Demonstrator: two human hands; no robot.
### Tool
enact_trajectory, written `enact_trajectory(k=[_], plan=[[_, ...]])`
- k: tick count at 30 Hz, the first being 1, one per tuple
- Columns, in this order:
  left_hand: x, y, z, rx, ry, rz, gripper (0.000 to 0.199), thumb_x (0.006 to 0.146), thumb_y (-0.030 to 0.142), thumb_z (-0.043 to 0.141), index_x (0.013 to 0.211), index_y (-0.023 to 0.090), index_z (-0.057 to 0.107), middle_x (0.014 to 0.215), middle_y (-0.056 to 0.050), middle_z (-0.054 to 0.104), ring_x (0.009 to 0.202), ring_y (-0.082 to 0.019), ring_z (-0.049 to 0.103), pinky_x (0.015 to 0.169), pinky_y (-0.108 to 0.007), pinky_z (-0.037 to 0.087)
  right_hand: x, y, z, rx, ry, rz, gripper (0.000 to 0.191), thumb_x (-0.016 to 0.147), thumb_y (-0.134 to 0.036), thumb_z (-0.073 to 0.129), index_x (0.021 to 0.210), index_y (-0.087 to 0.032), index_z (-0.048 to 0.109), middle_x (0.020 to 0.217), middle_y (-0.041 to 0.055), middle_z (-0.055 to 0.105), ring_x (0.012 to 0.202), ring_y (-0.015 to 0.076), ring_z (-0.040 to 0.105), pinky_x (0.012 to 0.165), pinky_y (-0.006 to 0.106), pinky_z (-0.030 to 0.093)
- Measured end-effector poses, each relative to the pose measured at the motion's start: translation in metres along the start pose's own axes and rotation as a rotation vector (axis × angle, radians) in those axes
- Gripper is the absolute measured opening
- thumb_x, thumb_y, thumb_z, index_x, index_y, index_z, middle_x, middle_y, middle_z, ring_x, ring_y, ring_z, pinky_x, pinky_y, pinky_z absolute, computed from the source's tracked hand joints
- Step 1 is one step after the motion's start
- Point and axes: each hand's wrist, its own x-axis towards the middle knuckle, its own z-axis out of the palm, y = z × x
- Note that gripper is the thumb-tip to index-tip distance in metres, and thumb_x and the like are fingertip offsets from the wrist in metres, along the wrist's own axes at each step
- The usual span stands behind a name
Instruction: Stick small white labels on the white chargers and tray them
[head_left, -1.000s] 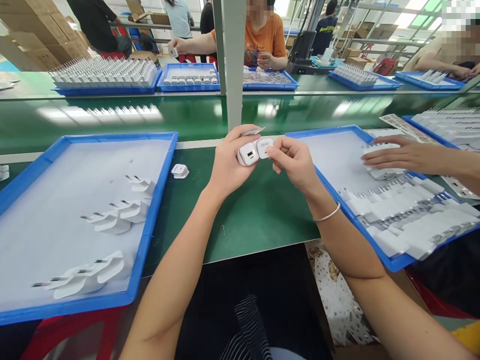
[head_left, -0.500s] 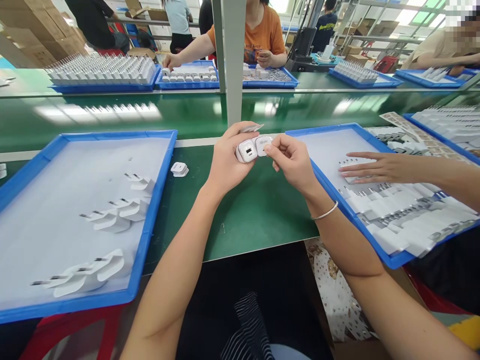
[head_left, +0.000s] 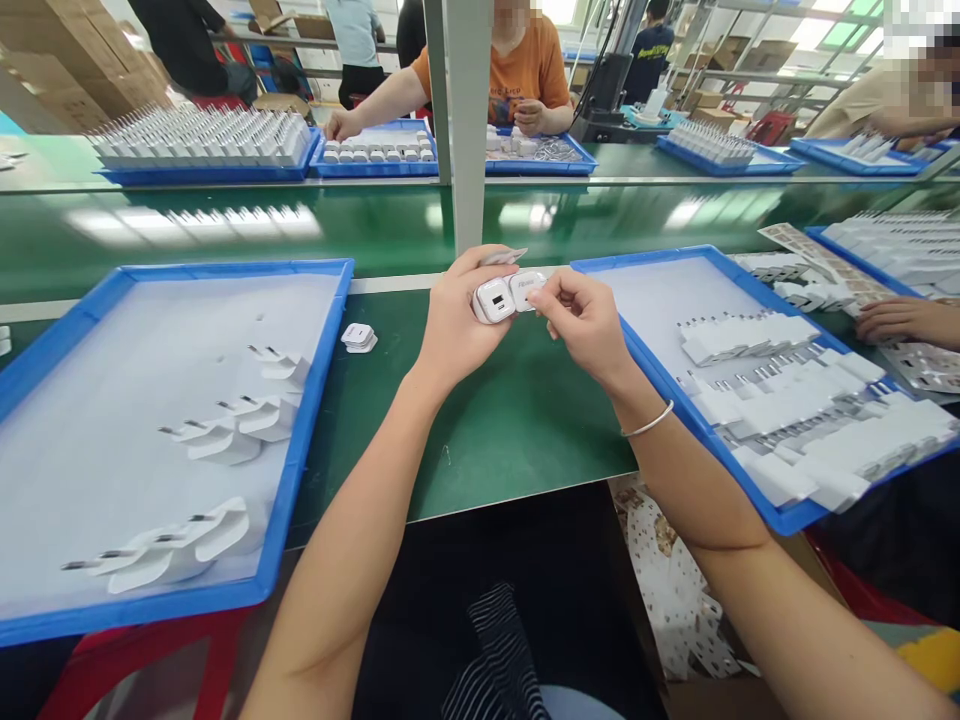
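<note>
Over the green bench, my left hand (head_left: 463,318) is closed around a white plug charger (head_left: 493,301), its port face turned toward me. A thin pale piece (head_left: 506,256) sticks out near the top of that hand; I cannot make out what it is. My right hand (head_left: 581,318) pinches a small white rounded-square cover (head_left: 527,288) with grey print, its edge close against the charger; whether they touch is hard to tell. A short stack of similar white square pieces (head_left: 359,338) lies on the bench left of my hands.
To the left, a blue-rimmed tray (head_left: 346,290) holds several white chargers (head_left: 225,438) with pins. Rows of white chargers (head_left: 810,395) lie in another blue tray (head_left: 645,360) at right. A co-worker's hand (head_left: 911,320) rests beyond it. A grey post (head_left: 469,120) stands ahead.
The co-worker's hand at right has moved from over the right tray to the sheet beyond it, uncovering the chargers. My own hands have barely shifted.
</note>
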Motion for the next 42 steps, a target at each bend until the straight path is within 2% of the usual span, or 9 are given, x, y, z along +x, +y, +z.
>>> enact_trajectory(k=[11, 19, 24, 27, 31, 34, 38, 42], plan=[[-0.001, -0.002, 0.002, 0.039, 0.01, 0.043, 0.027, 0.077, 0.018, 0.077, 0.104, 0.021, 0.073, 0.121, -0.008, 0.071, 0.11, -0.025, 0.069, 0.096, -0.04, 0.057, -0.001, 0.0, 0.0, 0.0, -0.006, 0.024, 0.05, 0.084, -0.06, 0.07, 0.062, -0.019, 0.052, 0.054, -0.0044, 0.045, 0.05, 0.0083, 0.037, 0.05, 0.027, 0.027], [0.0, -0.002, 0.001, 0.01, -0.013, 0.078, 0.025, 0.08, 0.024, 0.077, 0.106, 0.024, 0.073, 0.125, -0.008, 0.07, 0.111, -0.025, 0.069, 0.096, -0.043, 0.058, 0.0, -0.002, -0.002, 0.077, -0.049, 0.08, 0.051, 0.079, -0.061, 0.075, 0.06, -0.018, 0.055, 0.054, -0.0036, 0.049, 0.047, 0.0071, 0.039, 0.048, 0.026, 0.027], [0.001, 0.0, 0.001, -0.054, 0.03, 0.093, 0.029, 0.08, 0.027, 0.08, 0.108, 0.027, 0.073, 0.127, -0.006, 0.069, 0.117, -0.026, 0.067, 0.101, -0.047, 0.056, 0.001, -0.004, -0.005, 0.148, -0.038, 0.124, 0.059, 0.074, -0.059, 0.081, 0.049, -0.019, 0.046, 0.044, -0.0051, 0.044, 0.041, 0.006, 0.037, 0.045, 0.025, 0.027], [0.002, 0.003, -0.001, -0.108, 0.042, 0.07, 0.033, 0.077, 0.029, 0.083, 0.109, 0.03, 0.074, 0.127, -0.005, 0.069, 0.119, -0.026, 0.066, 0.101, -0.048, 0.056, 0.002, -0.006, -0.005, 0.229, -0.064, 0.13, 0.059, 0.073, -0.058, 0.082, 0.049, -0.019, 0.045, 0.043, -0.0057, 0.043, 0.041, 0.0065, 0.039, 0.044, 0.024, 0.031], [0.004, 0.006, -0.004, -0.215, 0.008, 0.025, 0.038, 0.073, 0.031, 0.087, 0.109, 0.031, 0.075, 0.127, -0.004, 0.069, 0.119, -0.027, 0.067, 0.1, -0.048, 0.058, 0.002, -0.007, -0.004, 0.382, -0.143, 0.147, 0.051, 0.077, -0.058, 0.079, 0.056, -0.019, 0.054, 0.049, -0.0044, 0.048, 0.045, 0.0075, 0.043, 0.047, 0.024, 0.039], [0.004, 0.007, -0.004, -0.259, -0.007, -0.004, 0.039, 0.07, 0.028, 0.088, 0.108, 0.03, 0.075, 0.123, -0.004, 0.071, 0.117, -0.027, 0.068, 0.098, -0.046, 0.059, 0.001, -0.007, -0.004, 0.489, -0.173, 0.161, 0.05, 0.082, -0.059, 0.073, 0.055, -0.018, 0.06, 0.05, -0.0032, 0.046, 0.047, 0.009, 0.045, 0.049, 0.025, 0.042], [0.002, 0.009, -0.003, -0.285, -0.03, -0.032, 0.041, 0.068, 0.018, 0.087, 0.106, 0.027, 0.076, 0.123, -0.005, 0.071, 0.114, -0.025, 0.07, 0.098, -0.042, 0.059, 0.0, -0.004, -0.004, 0.493, -0.157, 0.155, 0.054, 0.085, -0.06, 0.069, 0.051, -0.018, 0.061, 0.046, -0.0027, 0.045, 0.044, 0.0092, 0.046, 0.046, 0.025, 0.04], [0.002, 0.013, -0.003, -0.266, -0.055, -0.05, 0.037, 0.07, 0.018, 0.085, 0.105, 0.026, 0.076, 0.126, -0.005, 0.07, 0.115, -0.026, 0.07, 0.099, -0.042, 0.059, -0.001, -0.003, -0.001, 0.418, -0.106, 0.152, 0.054, 0.081, -0.057, 0.073, 0.046, -0.018, 0.058, 0.04, -0.0032, 0.044, 0.038, 0.0078, 0.043, 0.041, 0.024, 0.033]])
